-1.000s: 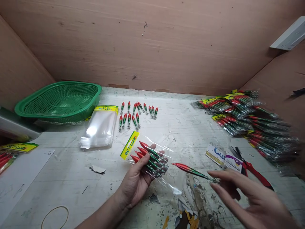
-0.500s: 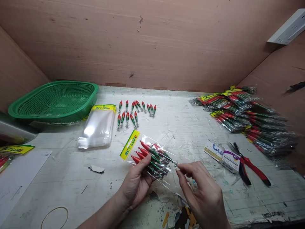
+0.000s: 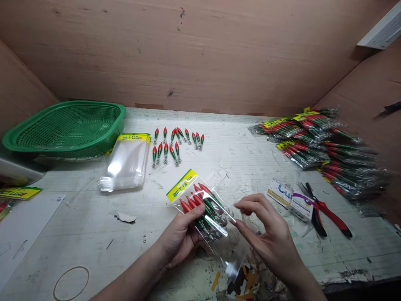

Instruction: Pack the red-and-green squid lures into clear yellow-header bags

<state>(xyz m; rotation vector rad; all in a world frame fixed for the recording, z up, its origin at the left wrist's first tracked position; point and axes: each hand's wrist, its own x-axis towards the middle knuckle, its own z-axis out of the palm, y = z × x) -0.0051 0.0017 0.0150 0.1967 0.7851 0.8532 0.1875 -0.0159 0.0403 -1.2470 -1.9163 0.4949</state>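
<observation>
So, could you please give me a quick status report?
Left hand closed on clear plastic bag with yellow header, red-and-green lures inside. Right hand open, thumb by bag's edge. Red-and-black pliers off right, not blocking.

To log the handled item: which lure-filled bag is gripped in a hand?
The central bag, held in the left hand with its thumb across the front. The others lie apart, in the pile at right or by the picture's left edge.

Packing workshop: worn bench point(image 3: 354, 255), pliers point(image 3: 332, 218), loose lures point(image 3: 166, 151), stacked bags point(image 3: 127, 165)
</observation>
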